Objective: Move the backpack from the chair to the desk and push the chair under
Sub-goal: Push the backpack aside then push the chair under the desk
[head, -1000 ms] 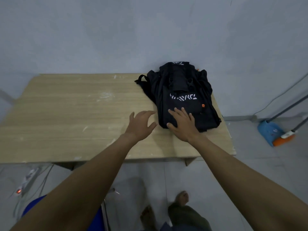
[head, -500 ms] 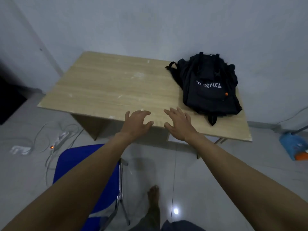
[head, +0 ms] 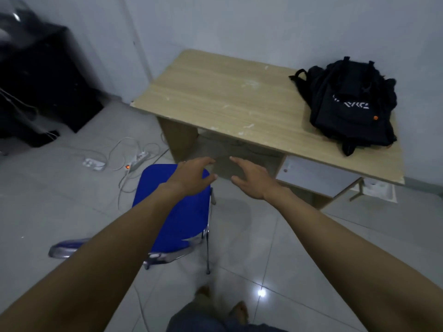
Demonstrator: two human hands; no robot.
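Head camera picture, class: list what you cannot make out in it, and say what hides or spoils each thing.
- Chair: the left forearm covers part of the blue seat; the metal frame at lower left is blurred.
- Backpack: its white lettering is too small and dim to read.
- Space under the desk: shadowed and partly hidden by the desktop, the left hand and the right hand.
- Black object at far left: blurred and cut by the picture's edge.

Bare home/office room: wooden desk against plain wall, power strip on tiled floor left of desk.
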